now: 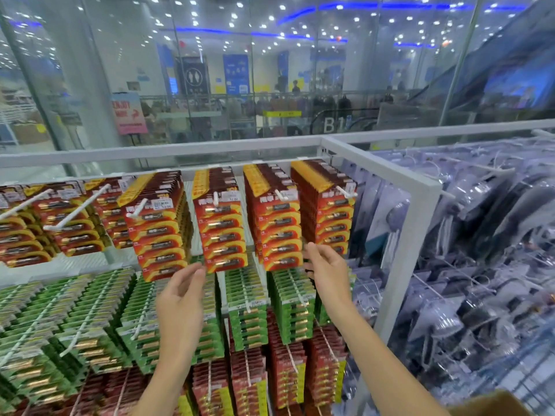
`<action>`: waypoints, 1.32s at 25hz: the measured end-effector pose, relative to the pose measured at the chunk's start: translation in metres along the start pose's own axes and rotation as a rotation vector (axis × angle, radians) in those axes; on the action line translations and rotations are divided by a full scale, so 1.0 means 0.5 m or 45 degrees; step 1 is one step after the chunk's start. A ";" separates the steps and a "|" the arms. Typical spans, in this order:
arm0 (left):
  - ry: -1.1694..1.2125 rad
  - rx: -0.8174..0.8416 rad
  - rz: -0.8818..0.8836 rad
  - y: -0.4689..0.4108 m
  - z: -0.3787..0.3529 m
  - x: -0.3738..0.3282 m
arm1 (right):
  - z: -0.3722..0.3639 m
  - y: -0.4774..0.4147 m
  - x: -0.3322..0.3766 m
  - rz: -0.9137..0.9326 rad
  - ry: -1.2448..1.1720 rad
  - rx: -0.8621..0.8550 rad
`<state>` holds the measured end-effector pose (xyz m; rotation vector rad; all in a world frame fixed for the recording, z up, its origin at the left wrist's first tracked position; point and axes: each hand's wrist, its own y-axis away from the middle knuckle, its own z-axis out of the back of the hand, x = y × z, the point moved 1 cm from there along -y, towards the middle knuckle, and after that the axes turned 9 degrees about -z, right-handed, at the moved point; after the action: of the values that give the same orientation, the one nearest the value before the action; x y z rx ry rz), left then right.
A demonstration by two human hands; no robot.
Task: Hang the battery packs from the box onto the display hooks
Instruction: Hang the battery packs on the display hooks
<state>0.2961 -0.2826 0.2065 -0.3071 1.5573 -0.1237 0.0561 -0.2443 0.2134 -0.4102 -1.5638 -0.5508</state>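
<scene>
Red packs (220,223) crowd the hooks (215,196) along the top edge of the rack (180,151). Our left hand (180,301) and right hand (327,271) hover beneath, slack, empty. Box (492,402) contents hidden; we cannot tell what remains.

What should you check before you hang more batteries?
1. Left hand free: ok, holds nothing.
2. Right hand free: ok, holds nothing.
3. Red packs between the hands sit on the middle hook: ok.
4. Room on the middle hook: not ok, only its tip shows.
5. Room on the long bare hook at left: ok.
6. Packs left in the box: cannot tell, only a corner shows.
</scene>
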 end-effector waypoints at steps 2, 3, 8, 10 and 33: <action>0.043 0.031 0.081 0.058 -0.005 0.016 | 0.034 0.027 -0.042 -0.026 -0.008 -0.012; 0.050 0.086 0.139 0.093 -0.019 0.032 | 0.060 0.048 -0.067 -0.062 -0.005 -0.024; 0.031 0.478 0.445 0.312 -0.150 0.142 | 0.260 0.193 -0.253 -0.351 -0.009 -0.156; -0.025 0.678 0.539 0.406 -0.218 0.180 | 0.368 0.256 -0.330 -0.476 -0.014 -0.309; -1.103 1.186 0.882 0.873 -0.820 0.652 | 0.868 0.349 -0.635 -1.343 -0.493 -0.783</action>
<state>-0.1559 -0.0009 -0.2190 0.8225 0.5555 -0.1314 -0.1773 0.1691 -0.0934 -0.1043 -1.9021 -1.8804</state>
